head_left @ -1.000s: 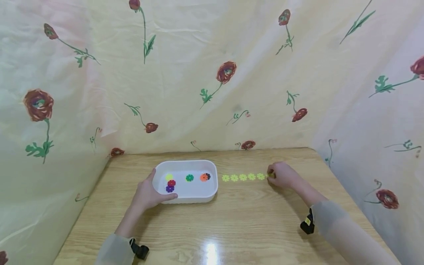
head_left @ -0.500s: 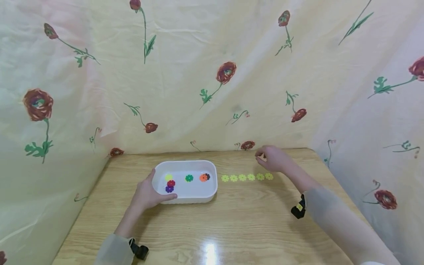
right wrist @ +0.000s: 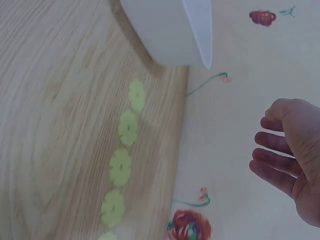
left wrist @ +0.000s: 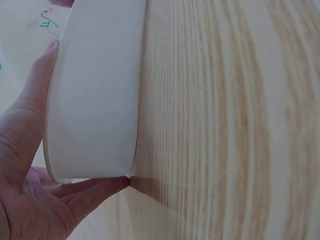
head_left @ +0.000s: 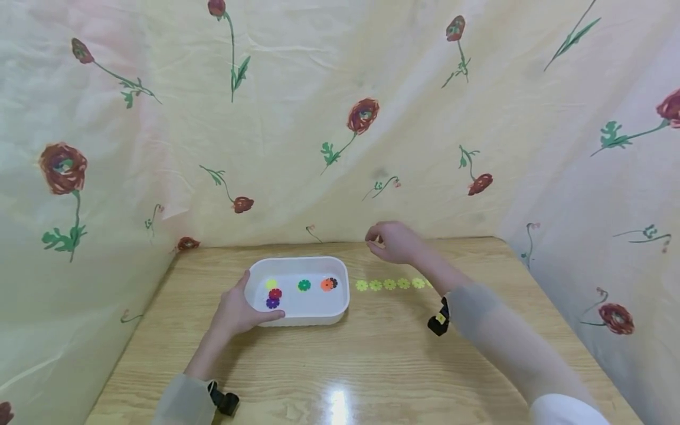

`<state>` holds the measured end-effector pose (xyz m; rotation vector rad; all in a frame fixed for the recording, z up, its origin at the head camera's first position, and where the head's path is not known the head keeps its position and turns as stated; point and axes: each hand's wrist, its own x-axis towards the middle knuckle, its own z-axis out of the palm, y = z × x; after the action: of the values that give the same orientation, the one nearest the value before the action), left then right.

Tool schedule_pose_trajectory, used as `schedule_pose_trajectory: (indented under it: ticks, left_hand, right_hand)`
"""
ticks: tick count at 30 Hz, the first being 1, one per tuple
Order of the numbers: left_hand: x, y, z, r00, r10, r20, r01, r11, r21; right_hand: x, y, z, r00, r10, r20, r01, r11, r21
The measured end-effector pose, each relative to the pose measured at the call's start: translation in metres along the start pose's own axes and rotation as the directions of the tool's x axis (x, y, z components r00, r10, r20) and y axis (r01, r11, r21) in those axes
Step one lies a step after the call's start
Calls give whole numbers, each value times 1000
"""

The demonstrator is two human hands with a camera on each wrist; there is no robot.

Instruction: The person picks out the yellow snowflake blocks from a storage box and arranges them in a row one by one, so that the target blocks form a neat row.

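At the centre-left of the head view, the left hand grips the left end of a white plastic container, with the thumb laid along the near rim and the fingers at the far left corner. The left wrist view shows the container's end wall between thumb and fingers.

Inside the container lie flower-shaped discs: at its left, a yellow disc, a red disc and a purple disc in a close cluster; near the middle, a green disc; at its right, an orange disc overlapping a dark disc.

Right of the container, a row of lime-yellow flower discs runs across the wood-grain tabletop, its right end partly hidden by the right forearm. Above the row's left part hangs the right hand, its fingers loosely bent and a narrow gap showing between thumb and forefinger.

A cream cloth printed with red flowers fills the upper frame. A black wrist camera sits below the right forearm.
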<state>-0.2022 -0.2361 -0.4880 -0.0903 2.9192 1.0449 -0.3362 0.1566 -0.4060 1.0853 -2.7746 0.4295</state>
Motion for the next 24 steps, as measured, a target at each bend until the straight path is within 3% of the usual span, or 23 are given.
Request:
schedule_pose_trajectory:
  ticks: [11, 18, 24]
  left_hand:
    - [0, -2, 2, 1000, -5, -5, 5, 1000, -2]
    - [2, 0, 3, 1000, 3, -4, -3, 1000, -10]
    - [2, -1, 1, 1000, 14, -14, -15, 1000, -8]
  right_hand:
    - [37, -40, 19, 994, -103, 19, 102, 994, 44]
    - [48, -55, 27, 994, -80, 71, 77, 996, 45]
    - [59, -69, 41, 995, -83, 61, 75, 990, 123]
